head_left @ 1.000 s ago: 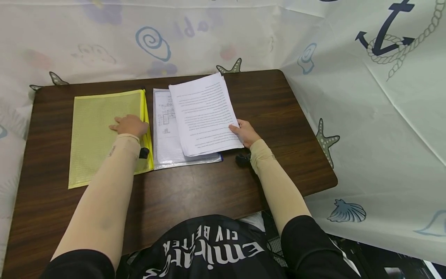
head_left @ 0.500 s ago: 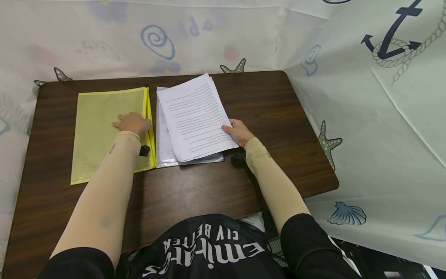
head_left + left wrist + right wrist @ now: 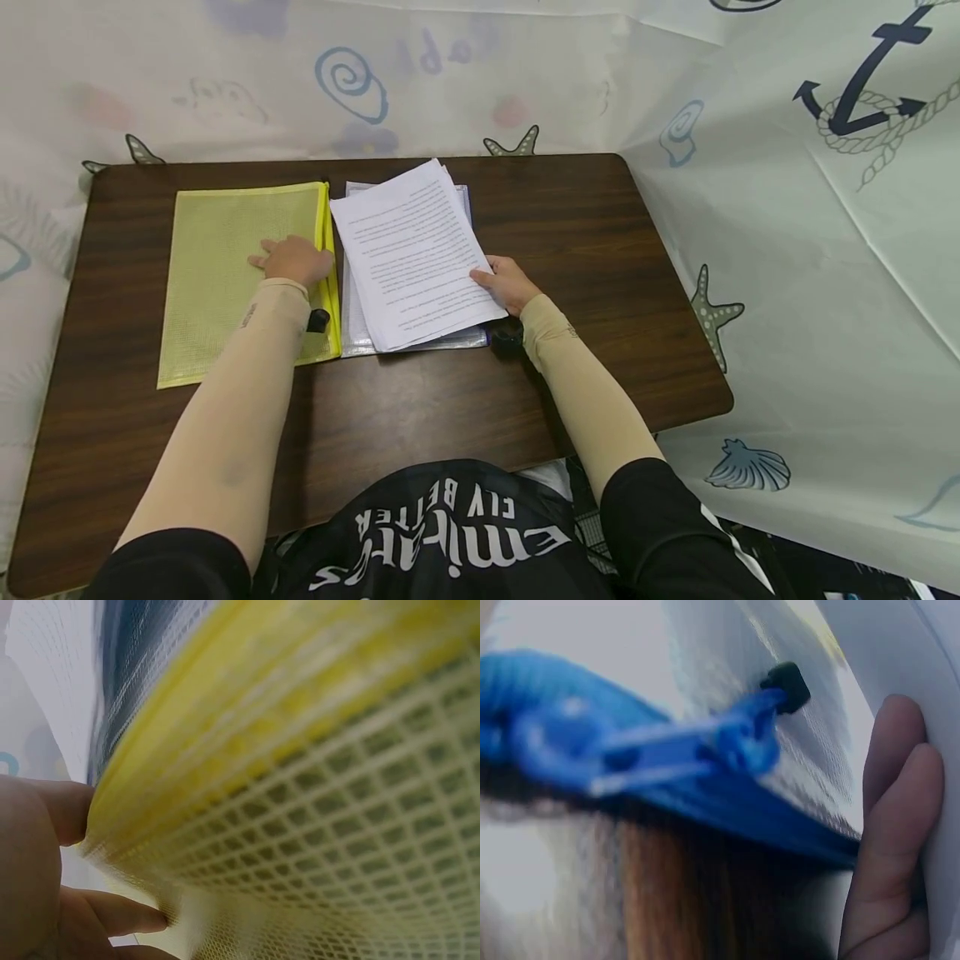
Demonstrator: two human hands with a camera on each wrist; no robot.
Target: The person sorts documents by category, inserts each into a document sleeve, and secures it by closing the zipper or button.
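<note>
Since a second ago we see the stack of printed sheets (image 3: 408, 254) swung leftward, so that it now covers nearly all of the clear mesh pouch (image 3: 420, 340) beneath it, whose diagram page showed plainly before. Our left hand stays where it was.

Our right hand (image 3: 508, 283) grips the stack at its near right corner: the thumb lies on the top sheet and the fingers (image 3: 889, 847) curl under the paper edge, as the right wrist view shows. Right beside those fingers that view shows the blue zipper edge (image 3: 705, 802) of the pouch and its blue pull with a black tip (image 3: 786, 684), both blurred. The stack lies tilted, its far end leaning left, on top of the pouch.

Our left hand (image 3: 294, 258) rests palm down on the yellow mesh pouch (image 3: 225, 275), near its right edge, with fingers straight and loosely spread. From the left wrist view the fingertips (image 3: 127, 915) touch the yellow mesh close to its zipper edge. The yellow pouch lies flat, just left of the clear one, their long edges touching or nearly so.

Both pouches sit on the dark wooden table (image 3: 585, 250). A pale curtain (image 3: 787, 250) printed with starfish, shells and an anchor hangs behind and to the right.
</note>
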